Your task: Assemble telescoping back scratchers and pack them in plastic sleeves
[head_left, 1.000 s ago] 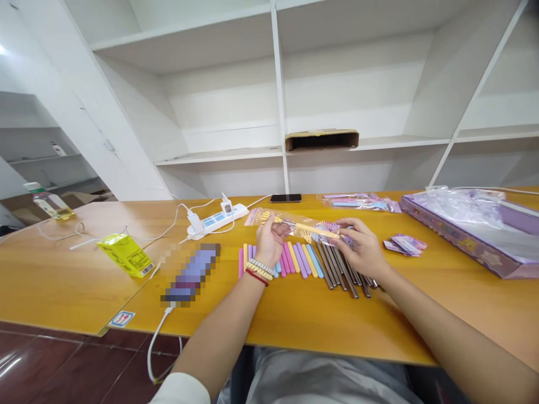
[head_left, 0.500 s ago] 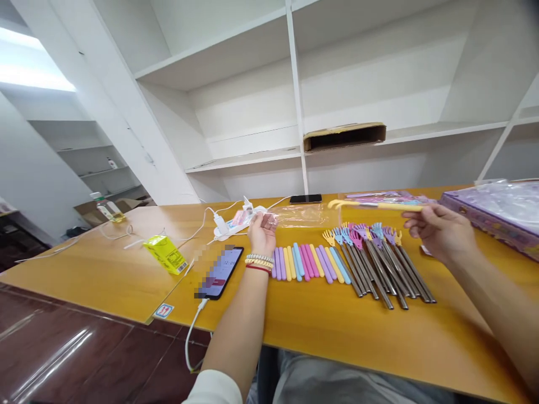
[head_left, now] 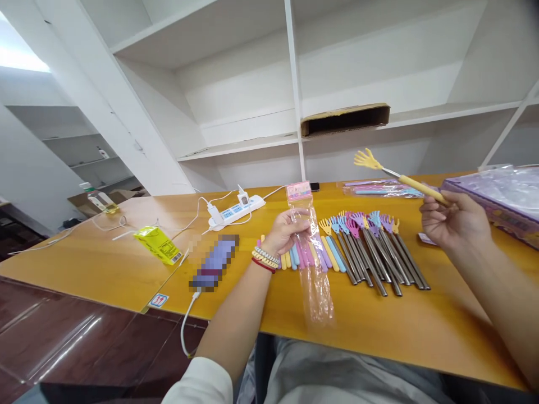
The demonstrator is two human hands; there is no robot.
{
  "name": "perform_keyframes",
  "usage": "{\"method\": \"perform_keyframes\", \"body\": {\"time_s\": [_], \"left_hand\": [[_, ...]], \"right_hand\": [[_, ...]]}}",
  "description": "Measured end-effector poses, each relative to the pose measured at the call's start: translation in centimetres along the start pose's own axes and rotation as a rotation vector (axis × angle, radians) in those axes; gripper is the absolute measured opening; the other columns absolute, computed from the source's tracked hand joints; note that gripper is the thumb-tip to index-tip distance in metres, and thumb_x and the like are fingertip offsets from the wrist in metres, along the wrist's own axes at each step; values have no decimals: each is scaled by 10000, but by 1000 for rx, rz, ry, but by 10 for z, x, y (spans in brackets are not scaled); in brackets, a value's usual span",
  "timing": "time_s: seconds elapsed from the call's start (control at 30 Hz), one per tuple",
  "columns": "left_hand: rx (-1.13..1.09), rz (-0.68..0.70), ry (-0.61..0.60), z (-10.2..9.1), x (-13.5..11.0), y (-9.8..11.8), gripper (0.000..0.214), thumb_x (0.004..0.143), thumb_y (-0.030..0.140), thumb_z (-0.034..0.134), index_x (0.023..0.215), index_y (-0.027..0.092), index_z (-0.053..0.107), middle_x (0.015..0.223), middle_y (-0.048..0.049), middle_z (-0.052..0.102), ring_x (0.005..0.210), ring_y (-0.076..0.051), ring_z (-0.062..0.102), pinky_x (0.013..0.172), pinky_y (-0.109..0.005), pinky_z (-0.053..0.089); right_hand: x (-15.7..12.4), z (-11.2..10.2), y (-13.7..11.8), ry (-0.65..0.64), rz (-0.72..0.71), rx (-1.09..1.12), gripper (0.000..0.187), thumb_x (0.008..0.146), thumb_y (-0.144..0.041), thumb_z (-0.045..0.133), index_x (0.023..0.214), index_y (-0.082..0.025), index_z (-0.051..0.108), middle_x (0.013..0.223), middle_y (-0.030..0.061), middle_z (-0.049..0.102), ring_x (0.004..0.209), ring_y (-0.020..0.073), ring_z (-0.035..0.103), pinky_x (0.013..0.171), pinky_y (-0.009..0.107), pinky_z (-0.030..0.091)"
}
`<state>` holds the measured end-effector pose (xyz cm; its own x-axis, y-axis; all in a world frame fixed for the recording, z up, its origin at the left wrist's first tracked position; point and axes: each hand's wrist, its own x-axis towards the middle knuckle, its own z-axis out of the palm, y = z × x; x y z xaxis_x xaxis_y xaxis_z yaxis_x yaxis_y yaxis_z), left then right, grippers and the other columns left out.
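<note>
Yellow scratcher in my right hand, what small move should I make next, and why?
I'd probably lay the clear bag aside. It hangs from your left hand with no scratcher showing inside, while your right hand holds the yellow scratcher up, apart from it. Setting the bag down should free your left hand.

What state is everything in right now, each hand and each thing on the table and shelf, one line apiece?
Left hand: closed on the plastic sleeve
Plastic sleeve: hanging down, nothing visible inside
Right hand: gripping the yellow scratcher
Yellow scratcher: raised, handle attached
Metal scratcher rods: lying bunched, without handles
Coloured handles: loose, partly covered
Phone: cable connected
Power strip: plugs inserted
Cardboard box: open-fronted
Bottle: capped
</note>
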<state>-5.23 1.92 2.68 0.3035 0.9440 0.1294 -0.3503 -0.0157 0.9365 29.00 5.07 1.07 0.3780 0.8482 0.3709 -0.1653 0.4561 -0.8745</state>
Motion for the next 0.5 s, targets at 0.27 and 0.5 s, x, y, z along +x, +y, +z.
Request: {"method": "perform_keyframes", "body": {"time_s": [0.27,0.5], "left_hand": [[155,-187,-279,26,-9,-19,367,620,244,756,937,161,591,627,-41,647,507,-166,617,428,-229,439],[391,-325,-585,43,-16,-26,287,628,266,747,854,150,613,659,-63,666,514,-149,621,429,-208,447]], "right_hand": [[-44,39,-10,-534,506,187,204,604,-101,540,777,-198,498,630,-7,539,512,97,488,469,267,353],[-77,73,-9,-522,473,163,287,652,-391,591,634,-206,373,524,-22,427,428,106,440,390,271,376]]}}
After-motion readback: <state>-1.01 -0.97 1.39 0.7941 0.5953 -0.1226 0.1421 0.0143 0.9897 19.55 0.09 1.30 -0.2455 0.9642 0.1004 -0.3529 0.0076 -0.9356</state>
